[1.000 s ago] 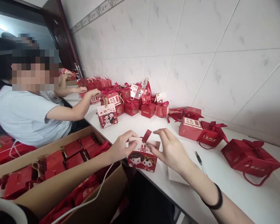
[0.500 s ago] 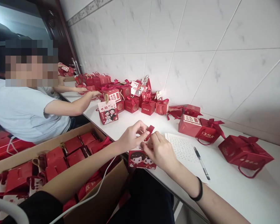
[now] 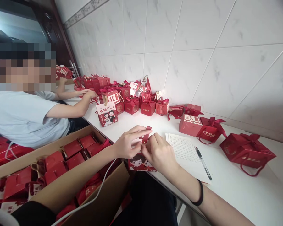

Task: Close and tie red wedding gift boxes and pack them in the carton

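Observation:
A red gift box with cartoon faces [image 3: 137,162] stands at the table's near edge, its top largely hidden by my hands. Above it a red ribbon [image 3: 145,138] forms a loop. My left hand [image 3: 129,142] has its fingers around this ribbon, with the fingertips at its upper part. Pressed close on the right, my right hand [image 3: 159,152] pinches the ribbon's lower end near the box top. A black band circles my right wrist.
An open carton [image 3: 122,185] of red boxes is at the lower left. Finished-looking red boxes [image 3: 148,108] line the wall. A written sheet [image 3: 184,150] and a pen [image 3: 203,163] lie right of my hands. A person [image 3: 25,116] in a light shirt sits left; a white cable crosses the carton.
My left fingers have straightened and spread along the ribbon, which now shows as a taller loop. The person's hands at the left have drawn back toward them. The view has shifted slightly.

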Demonstrator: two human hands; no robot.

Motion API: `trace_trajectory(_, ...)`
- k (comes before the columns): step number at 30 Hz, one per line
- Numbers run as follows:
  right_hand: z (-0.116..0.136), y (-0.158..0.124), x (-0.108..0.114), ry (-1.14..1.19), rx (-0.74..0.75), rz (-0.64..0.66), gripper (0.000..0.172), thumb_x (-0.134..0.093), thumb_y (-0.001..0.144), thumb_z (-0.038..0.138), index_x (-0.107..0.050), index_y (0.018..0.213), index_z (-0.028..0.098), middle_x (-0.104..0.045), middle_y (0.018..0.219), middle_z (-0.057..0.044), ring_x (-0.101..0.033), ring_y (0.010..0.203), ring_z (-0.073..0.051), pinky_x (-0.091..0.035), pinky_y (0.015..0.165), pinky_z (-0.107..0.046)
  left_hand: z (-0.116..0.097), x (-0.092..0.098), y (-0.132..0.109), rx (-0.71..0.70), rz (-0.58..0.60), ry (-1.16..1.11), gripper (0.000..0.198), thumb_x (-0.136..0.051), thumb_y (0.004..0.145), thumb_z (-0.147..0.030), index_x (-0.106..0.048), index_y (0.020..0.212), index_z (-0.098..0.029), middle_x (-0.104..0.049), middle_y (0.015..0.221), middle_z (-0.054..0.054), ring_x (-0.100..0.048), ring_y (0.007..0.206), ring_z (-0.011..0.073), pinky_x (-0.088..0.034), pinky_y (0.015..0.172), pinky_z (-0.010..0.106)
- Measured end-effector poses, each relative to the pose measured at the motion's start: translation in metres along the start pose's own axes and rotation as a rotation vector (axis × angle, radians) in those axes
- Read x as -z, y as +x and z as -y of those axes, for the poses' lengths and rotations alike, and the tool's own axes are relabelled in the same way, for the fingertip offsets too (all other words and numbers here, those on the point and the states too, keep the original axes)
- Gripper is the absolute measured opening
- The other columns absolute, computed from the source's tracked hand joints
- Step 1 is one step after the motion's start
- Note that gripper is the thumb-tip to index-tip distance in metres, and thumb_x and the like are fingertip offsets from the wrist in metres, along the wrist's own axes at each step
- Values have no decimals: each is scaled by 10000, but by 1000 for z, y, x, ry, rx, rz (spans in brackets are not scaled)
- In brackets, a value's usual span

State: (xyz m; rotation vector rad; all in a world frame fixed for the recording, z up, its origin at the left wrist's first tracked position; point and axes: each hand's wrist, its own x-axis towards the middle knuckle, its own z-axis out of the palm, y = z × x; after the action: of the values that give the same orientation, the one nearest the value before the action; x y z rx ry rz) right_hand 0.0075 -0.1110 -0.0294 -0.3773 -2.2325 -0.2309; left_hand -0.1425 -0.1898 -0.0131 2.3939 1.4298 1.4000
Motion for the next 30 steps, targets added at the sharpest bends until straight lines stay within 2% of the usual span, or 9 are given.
trace_trajectory(5,-1,1,-1,-20,-8,-5,258,-365,911,276,-504,726,163,-494,647,-34,-484,568,-177,-342,481,-281,1,-3,2,-23,-20,64,596,-449,754,-18,-490,1310,-225,-527,1211,111,-561,1086,221,-586,717,258)
trace_trajectory(9,-4,1,-2,-55,64,-30,253,-356,905,239,-497,711,157,-487,637,-39,-492,562,-172,-335,462,-261,2,-3,3,-56,-41,110,597,-462,743,-18,-492,1305,-217,-540,1185,107,-569,1063,215,-566,809,320)
trace_trajectory(16,-13,1,-2,-122,178,-18,267,-305,926,173,-448,701,173,-455,603,-14,-436,470,-130,-239,389,-244,3,-3,3,-54,-38,112,572,-471,757,-49,-491,1304,-215,-544,1160,106,-563,1062,217,-536,868,361)
trace_trajectory(21,-16,0,0,-160,223,-16,277,-285,959,187,-448,735,163,-468,635,-23,-443,483,-128,-226,366,-239,2,-2,6,-106,-42,135,598,-469,729,-22,-493,1299,-201,-552,1134,113,-575,1033,208,-528,861,337)
trace_trajectory(26,-18,0,4,-238,314,50,227,-308,956,145,-444,775,157,-447,653,-17,-423,479,-125,-227,363,-241,1,-1,6,-98,-52,133,616,-463,711,-6,-495,1295,-198,-555,1133,114,-577,1030,205,-534,829,312)
trace_trajectory(30,-21,1,5,-235,347,54,232,-314,953,123,-441,762,155,-441,654,-14,-420,465,-119,-233,368,-246,2,-1,6,-89,-54,132,606,-457,726,-4,-495,1296,-206,-557,1118,108,-576,1023,201,-534,831,314)
